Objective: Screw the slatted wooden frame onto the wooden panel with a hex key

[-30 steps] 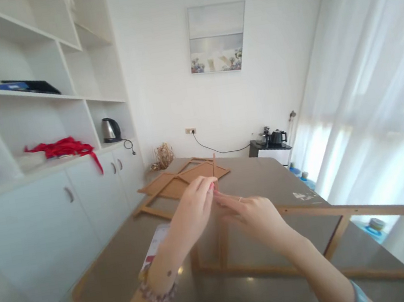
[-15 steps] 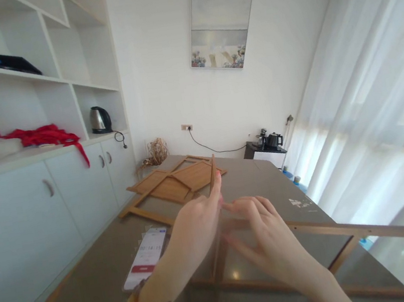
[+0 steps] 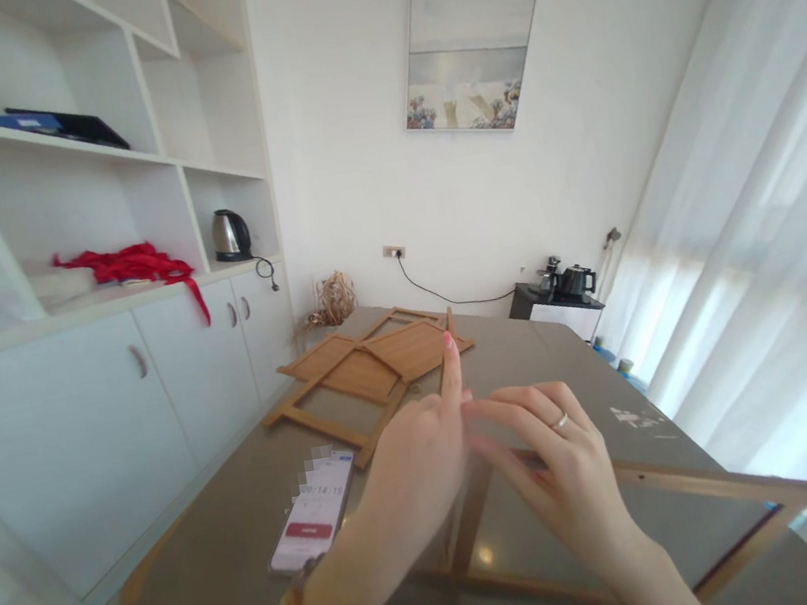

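Observation:
My left hand (image 3: 422, 451) is at the middle, its index finger stretched along a narrow upright wooden piece (image 3: 449, 316) and its other fingers curled out of sight around the wood. My right hand (image 3: 558, 451), with a ring on it, meets the left one, thumb and fingertips pinched together. Whatever lies between those fingertips is too small or hidden to make out. Below and to the right of both hands stretches a long wooden frame (image 3: 704, 485) with crossbars, joined to the upright part.
Flat wooden panels and frames (image 3: 353, 371) lie across the table (image 3: 524, 350) beyond my left hand. A phone (image 3: 314, 513) showing a timer lies left of my forearm. A white cabinet (image 3: 89, 430) lines the left; a black kettle set (image 3: 574, 282) stands at the far right.
The view has swung slightly left, so things sit further right. My right hand's fingers have drawn closer into a pinch beside my left hand.

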Tool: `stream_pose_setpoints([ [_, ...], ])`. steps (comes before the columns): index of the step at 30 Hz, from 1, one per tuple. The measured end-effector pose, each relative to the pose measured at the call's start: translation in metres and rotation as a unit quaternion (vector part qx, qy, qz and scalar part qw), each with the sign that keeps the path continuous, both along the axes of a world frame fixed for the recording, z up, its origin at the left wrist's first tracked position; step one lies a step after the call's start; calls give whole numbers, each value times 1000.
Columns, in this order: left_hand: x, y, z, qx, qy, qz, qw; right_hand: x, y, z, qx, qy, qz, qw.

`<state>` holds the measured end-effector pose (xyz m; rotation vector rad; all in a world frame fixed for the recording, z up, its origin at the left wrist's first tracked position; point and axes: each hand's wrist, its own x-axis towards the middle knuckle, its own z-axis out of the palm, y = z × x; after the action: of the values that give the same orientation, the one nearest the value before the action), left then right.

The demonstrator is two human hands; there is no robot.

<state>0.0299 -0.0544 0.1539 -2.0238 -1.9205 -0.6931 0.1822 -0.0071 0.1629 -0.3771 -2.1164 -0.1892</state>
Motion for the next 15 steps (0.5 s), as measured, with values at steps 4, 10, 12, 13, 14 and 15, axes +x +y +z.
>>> stream_pose_setpoints([
  [4, -2, 0, -1, -4, -27, -23, 999, 1, 1, -1, 3, 22, 12, 1000],
  [10, -5, -6, 5, -7, -77, -102, 992, -5, -1, -4, -9, 21, 2, 1000],
  [12, -8, -8, 8, -9, -93, -124, 988, -8, -2, -7, -24, 29, -1, 999],
  [13, -9, -10, 9, -12, -99, -133, 986, -10, -2, -8, -29, 35, -4, 999],
  [14, -11, -11, 11, -16, -103, -140, 985, -11, -3, -9, -31, 41, -6, 999],
  [15, -12, -12, 13, -22, -104, -145, 984, -13, -3, -11, -34, 46, -9, 998],
])
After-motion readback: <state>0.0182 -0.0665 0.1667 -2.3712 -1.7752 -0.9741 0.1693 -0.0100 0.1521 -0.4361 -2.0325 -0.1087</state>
